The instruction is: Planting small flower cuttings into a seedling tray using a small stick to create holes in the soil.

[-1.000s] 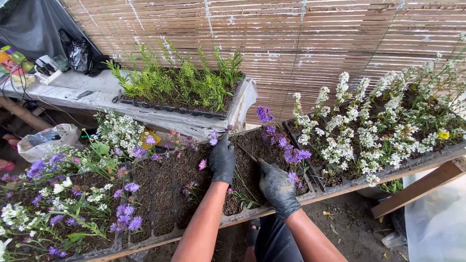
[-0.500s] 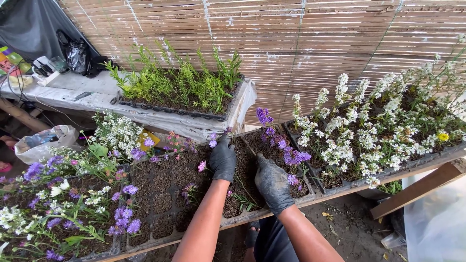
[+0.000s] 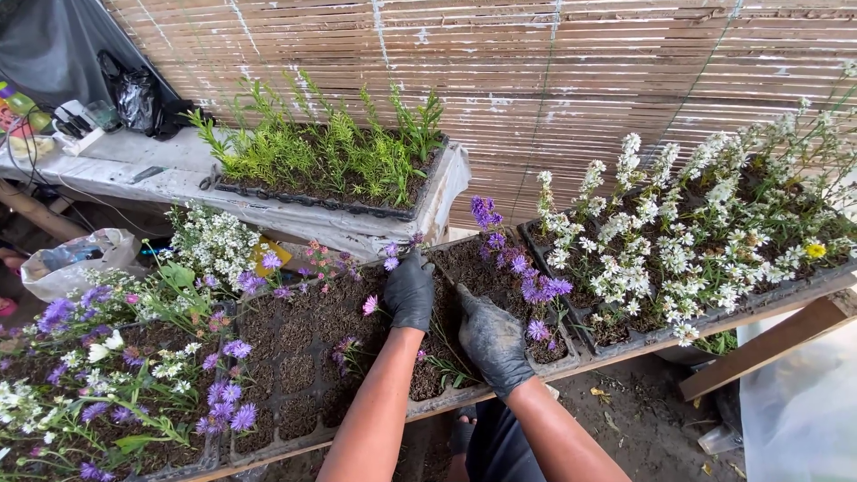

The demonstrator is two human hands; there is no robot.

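Both my hands wear black gloves and rest on a black seedling tray (image 3: 295, 437) filled with dark soil cells. My left hand (image 3: 409, 290) lies fingers-down on the soil where two trays meet, its fingertips hidden in the soil. My right hand (image 3: 486, 335) presses on the soil just to its right, one finger stretched toward the left hand. Purple flowers (image 3: 527, 277) grow right beside the right hand. A small pink flower (image 3: 371, 303) stands just left of the left hand. Thin green stems (image 3: 442, 361) lie on the soil between my forearms.
A tray of white flowers (image 3: 678, 241) fills the right on a wooden plank (image 3: 777, 344). Mixed purple and white flowers (image 3: 125, 357) crowd the left. A tray of green seedlings (image 3: 330, 161) sits on a covered bench (image 3: 161, 178) before a bamboo screen (image 3: 536, 71). A plastic bag (image 3: 62, 263) is at far left.
My right hand has slid left across the soil, closer to my left hand. The left hand has stayed in place.
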